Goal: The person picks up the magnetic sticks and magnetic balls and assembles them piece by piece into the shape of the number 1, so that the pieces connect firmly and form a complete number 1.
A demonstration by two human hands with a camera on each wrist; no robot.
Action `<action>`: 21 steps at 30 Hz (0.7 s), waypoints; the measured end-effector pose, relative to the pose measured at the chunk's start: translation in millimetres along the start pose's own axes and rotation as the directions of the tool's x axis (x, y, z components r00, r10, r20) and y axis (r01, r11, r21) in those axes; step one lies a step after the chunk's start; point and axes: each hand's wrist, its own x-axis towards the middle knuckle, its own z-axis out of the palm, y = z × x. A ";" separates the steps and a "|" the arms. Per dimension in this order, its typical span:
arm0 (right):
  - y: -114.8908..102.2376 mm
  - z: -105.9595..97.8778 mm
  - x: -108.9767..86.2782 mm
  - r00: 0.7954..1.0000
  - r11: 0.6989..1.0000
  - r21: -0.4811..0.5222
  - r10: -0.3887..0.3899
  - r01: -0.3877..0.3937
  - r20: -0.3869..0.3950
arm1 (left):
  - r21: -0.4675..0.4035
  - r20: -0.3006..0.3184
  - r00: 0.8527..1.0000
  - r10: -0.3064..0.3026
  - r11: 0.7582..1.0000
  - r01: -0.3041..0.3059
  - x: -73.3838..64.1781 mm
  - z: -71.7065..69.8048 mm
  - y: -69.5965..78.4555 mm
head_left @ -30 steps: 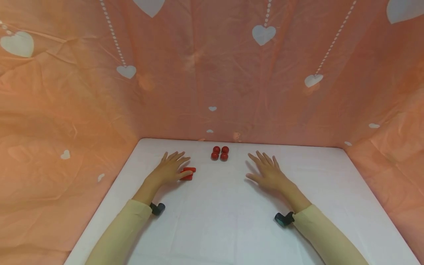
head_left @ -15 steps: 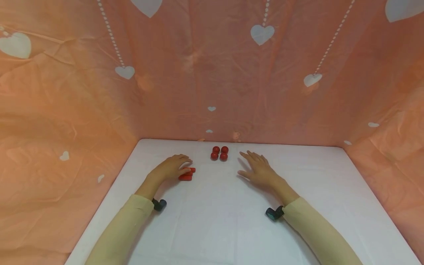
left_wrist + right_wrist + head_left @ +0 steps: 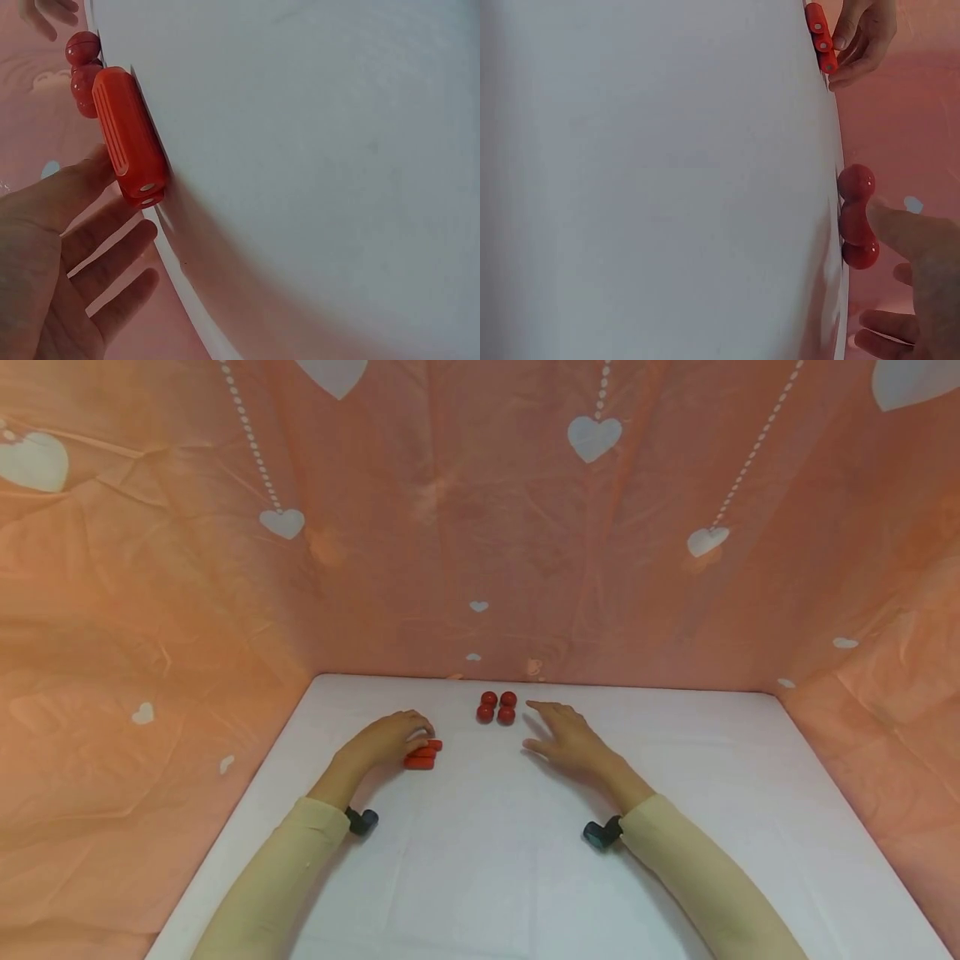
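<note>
Three short red rods (image 3: pixel 419 763) with ribbed sides and small metal discs in their ends lie side by side on the white table (image 3: pixel 480 860). My left hand (image 3: pixel 384 739) is over them from the left. Its thumb overlaps the rods and its bent fingers sit just past the far one. In the left wrist view the nearest rod (image 3: pixel 129 131) hides the thumb tip. Several glossy red balls (image 3: pixel 485 714) stand in a tight square at the back middle. My right hand (image 3: pixel 573 745) hovers to their right, thumb and forefinger spread, nothing between them.
A peach-coloured cloth (image 3: pixel 525 543) with white hearts hangs behind the table's back edge and on both sides. Each wrist wears a small black camera, the left wrist camera (image 3: pixel 365 822) and the right wrist camera (image 3: pixel 600 835).
My right hand has moved left toward the red balls, its fingers drawing closer together. My left hand's fingers have bent down beside the red rods. The rods and balls stay where they were.
</note>
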 end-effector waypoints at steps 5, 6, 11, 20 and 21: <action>-2.0 4.2 9.6 1.000 0.999 0.028 0.028 -0.028 -0.013 | 0.002 0.008 1.000 -0.006 1.000 0.006 1.0 1.0 0.9; -2.3 5.0 11.5 0.999 0.999 0.033 0.034 -0.034 -0.014 | 0.005 0.008 1.000 -0.004 1.000 0.004 1.3 1.1 1.1; -3.4 8.4 19.4 0.999 0.997 0.071 0.031 -0.029 -0.026 | -0.004 0.001 1.000 -0.002 1.000 0.002 2.5 1.2 2.9; -6.0 14.5 30.5 0.999 0.990 0.141 0.020 -0.014 -0.047 | 0.014 -0.009 1.000 0.007 1.000 -0.007 7.1 2.1 3.8; -6.4 15.3 31.8 0.999 0.990 0.143 0.020 -0.013 -0.048 | 0.016 -0.011 1.000 0.010 1.000 -0.010 7.6 2.2 3.9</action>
